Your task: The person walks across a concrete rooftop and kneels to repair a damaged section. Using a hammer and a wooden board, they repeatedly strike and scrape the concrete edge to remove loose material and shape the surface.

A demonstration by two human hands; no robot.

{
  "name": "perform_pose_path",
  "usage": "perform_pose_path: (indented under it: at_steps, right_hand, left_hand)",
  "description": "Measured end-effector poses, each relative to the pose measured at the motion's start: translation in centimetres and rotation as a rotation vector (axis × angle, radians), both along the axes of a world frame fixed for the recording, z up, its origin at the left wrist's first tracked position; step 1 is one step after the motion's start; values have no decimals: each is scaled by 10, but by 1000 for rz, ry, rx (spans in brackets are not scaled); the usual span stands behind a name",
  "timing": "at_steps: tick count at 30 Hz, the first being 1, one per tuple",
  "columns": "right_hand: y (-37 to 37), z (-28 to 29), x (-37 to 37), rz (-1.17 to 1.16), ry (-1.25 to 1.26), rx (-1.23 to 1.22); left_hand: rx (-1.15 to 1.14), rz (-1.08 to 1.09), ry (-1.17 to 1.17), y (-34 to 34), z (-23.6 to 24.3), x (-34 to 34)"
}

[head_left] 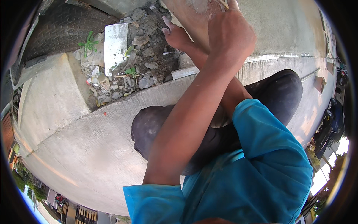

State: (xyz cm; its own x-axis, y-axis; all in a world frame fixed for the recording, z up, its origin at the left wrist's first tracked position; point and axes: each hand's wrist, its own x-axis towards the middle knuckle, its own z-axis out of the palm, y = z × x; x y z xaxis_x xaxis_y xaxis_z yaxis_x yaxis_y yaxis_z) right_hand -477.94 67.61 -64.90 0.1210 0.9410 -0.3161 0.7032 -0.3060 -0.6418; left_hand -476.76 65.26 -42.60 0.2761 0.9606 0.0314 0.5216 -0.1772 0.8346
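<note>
My forearms cross in front of me, the left one lying over the right. My left hand (232, 31) is at the top of the view, over a brownish concrete surface (194, 28). Its fingers are closed, and a thin pale stick-like piece (223, 3) shows beside them; what they grip is mostly hidden. Past it lies a rough greyish patch (199, 5) on that surface. My right hand (176, 36) reaches left beneath the other arm, near the edge of the rubble. Two of its digits stretch out apart, and nothing shows between them.
Broken rubble and soil (145, 52) fill a gap beside the concrete, with a white flat panel (115, 46) and small green plants (88, 44) there. A ridged dark metal plate (67, 30) stands at upper left. My bent knees (149, 125) rest over the concrete pavement (97, 149).
</note>
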Motion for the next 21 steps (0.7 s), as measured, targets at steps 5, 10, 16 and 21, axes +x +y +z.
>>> perform_pose_path:
  at_steps: [5,10,16,21]
  right_hand:
    - [-7,9,16,-53,-178,-142]
    - [6,12,2,67,2,-86]
    - [9,14,1,-55,60,-238]
    - [-9,-9,-2,138,-64,-249]
  left_hand:
    - [-280,-165,-63,6,13,3]
    - [-252,-149,-2,13,1,-4]
    - [-175,-83,-50,-2,25,-5]
    - [-205,-97,-5,13,5,-10]
